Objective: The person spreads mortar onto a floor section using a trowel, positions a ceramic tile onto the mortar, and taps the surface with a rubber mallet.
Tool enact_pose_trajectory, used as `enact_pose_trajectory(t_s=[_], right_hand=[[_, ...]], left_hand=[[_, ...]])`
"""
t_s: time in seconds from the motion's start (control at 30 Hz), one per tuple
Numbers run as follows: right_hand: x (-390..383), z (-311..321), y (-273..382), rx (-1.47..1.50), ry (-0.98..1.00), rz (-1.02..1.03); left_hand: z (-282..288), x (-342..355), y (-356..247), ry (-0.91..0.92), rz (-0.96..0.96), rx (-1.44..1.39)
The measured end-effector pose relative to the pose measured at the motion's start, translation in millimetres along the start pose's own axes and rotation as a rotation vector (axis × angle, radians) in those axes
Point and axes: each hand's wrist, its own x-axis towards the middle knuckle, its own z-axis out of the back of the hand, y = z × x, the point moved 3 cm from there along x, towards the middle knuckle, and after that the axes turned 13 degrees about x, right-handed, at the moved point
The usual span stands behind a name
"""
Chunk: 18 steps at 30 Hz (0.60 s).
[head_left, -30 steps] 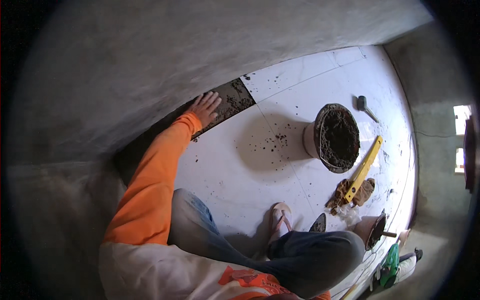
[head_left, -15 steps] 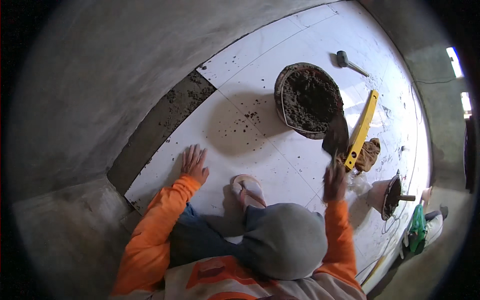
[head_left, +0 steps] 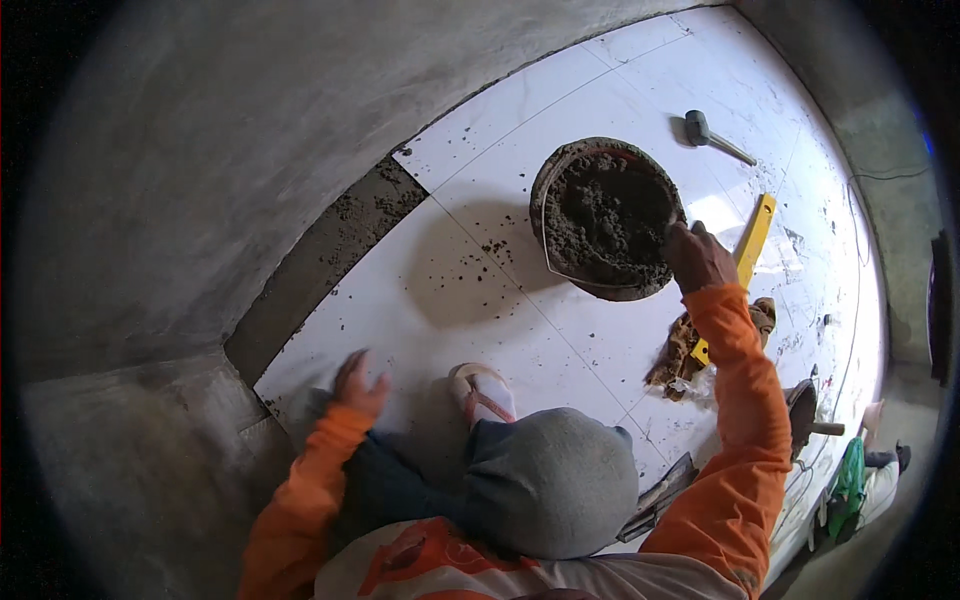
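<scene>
My right hand [head_left: 700, 256] is closed at the right rim of a bucket [head_left: 541, 215] of dark, crumbly mortar [head_left: 610, 205]. It grips a trowel whose handle is mostly covered by the fingers; the blade is hidden at the mortar. Lower left, my left hand [head_left: 360, 384] is slightly blurred, thumb and fingers apart, with nothing in it. It hovers near the large white floor tiles [head_left: 400, 290], close to my sandalled foot [head_left: 484, 392]. Left of the tiles, a strip of grey mortar bed [head_left: 330, 255] runs along the wall.
Right of the bucket lie a yellow spirit level [head_left: 757, 235], a brown cloth [head_left: 672, 360] and a rubber mallet [head_left: 715, 136]. A smaller mortar container [head_left: 802, 415] stands beyond my right arm, near a green bag [head_left: 848, 478]. Bare walls [head_left: 200, 200] border the floor; mortar crumbs [head_left: 490, 250] dot the tiles.
My right hand has moved forward to the bucket's rim with the trowel, which was beside the bucket before. My left hand has lifted off the tile and drawn back toward me.
</scene>
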Motion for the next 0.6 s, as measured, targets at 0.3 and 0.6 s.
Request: enact_pose_trajectory(t_s=[0.3, 0.6], right_hand=[[-123, 11, -41, 0.193, -0.408, -0.220], [-204, 0, -16, 0.678, -0.033, -0.422]], left_hand=[[18, 181, -252, -0.538, -0.890, 0.020], [67, 230, -309, -0.228, -1.731, -0.003]])
